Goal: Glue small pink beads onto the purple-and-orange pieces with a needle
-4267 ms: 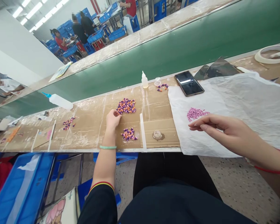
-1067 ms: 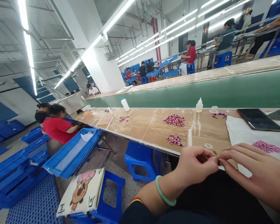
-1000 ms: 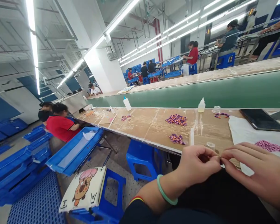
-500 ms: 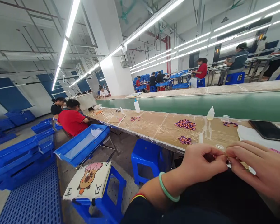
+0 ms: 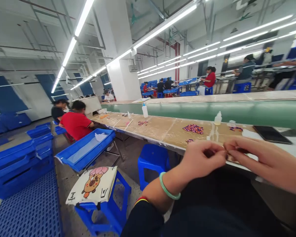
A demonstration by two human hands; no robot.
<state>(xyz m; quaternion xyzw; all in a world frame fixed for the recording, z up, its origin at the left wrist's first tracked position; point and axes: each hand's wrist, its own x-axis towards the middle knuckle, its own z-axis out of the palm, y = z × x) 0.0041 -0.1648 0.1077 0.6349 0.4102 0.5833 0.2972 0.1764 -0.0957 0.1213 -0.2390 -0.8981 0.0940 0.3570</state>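
Above the lap, left hand [image 5: 199, 161] and right hand [image 5: 259, 158] fingertips pinched together.

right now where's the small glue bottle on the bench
In the head view the small glue bottle stands at the far edge of the bench, against the green conveyor, right of the purple-orange bead pile.

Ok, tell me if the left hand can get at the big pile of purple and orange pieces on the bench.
Probably yes: the left hand is pinched against the right hand, but only bare bench lies between it and the pile.
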